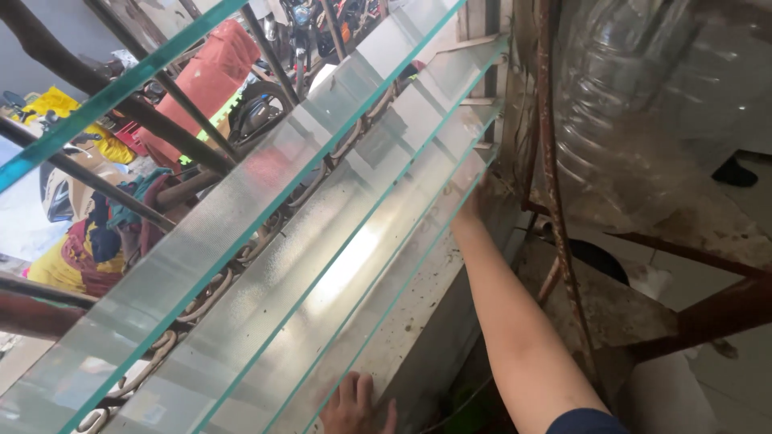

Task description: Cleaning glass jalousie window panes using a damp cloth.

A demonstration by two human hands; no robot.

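Two bare hands at a louvre window, seen from above. Four frosted glass slats (322, 241) with green edges in view, tilted open and stacked one over another, running from the lower left corner up to the window frame (503, 120) at upper right; a fifth green-edged pane (104, 96) cutting across the upper left corner. Lowest slat (402, 289) lying just above a dusty, speckled sill (418, 321).

Right hand (470, 205) stretched far forward on a straight, extended arm, reaching to the far end of the lowest slat where it meets the frame; fingers partly hidden by glass there, so grip cannot be told, wide or narrow. Dark blue sleeve (583, 422) showing at the bottom edge.

Left hand (354, 410) low at the bottom edge, palm down, fingers spread flat against the near end of the lowest slat and the sill; grip wide, clasping nothing.

Behind the glass: several dark metal bars (161, 120) slanting across, a curled iron grille (201, 297), one parked motor scooter (257, 112) and a red cloth (213, 72) among bright heaps of fabric. At right, one large clear plastic bottle (643, 104) resting on a rusty metal stand (555, 201), over a pale tiled floor (724, 370).
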